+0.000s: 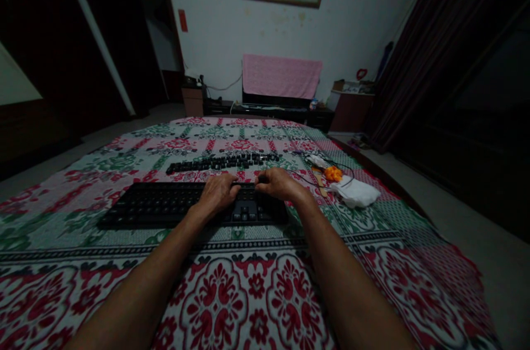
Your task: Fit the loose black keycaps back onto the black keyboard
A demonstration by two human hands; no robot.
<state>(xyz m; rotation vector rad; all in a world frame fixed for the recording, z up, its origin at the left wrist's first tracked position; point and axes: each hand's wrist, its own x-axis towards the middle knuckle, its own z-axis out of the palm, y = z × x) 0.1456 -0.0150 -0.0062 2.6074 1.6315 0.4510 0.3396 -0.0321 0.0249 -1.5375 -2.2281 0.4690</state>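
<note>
A black keyboard point(157, 205) lies on a bed covered with a red, green and white patterned spread point(256, 289). My left hand point(217, 193) rests on the keyboard's right part, fingers curled down onto the keys near its far edge. My right hand point(276, 183) is at the keyboard's far right corner, fingers bent and close together, pinching something I cannot make out. Just beyond the keyboard, loose black keycaps point(223, 162) lie in rows on the spread.
To the right lie a white cloth point(356, 192), an orange object point(333, 174), a thin black cable point(306, 176) and a wooden stick. Beyond the bed stand a low cabinet with a pink cloth point(281, 77) and a small box table. A framed picture hangs on the wall.
</note>
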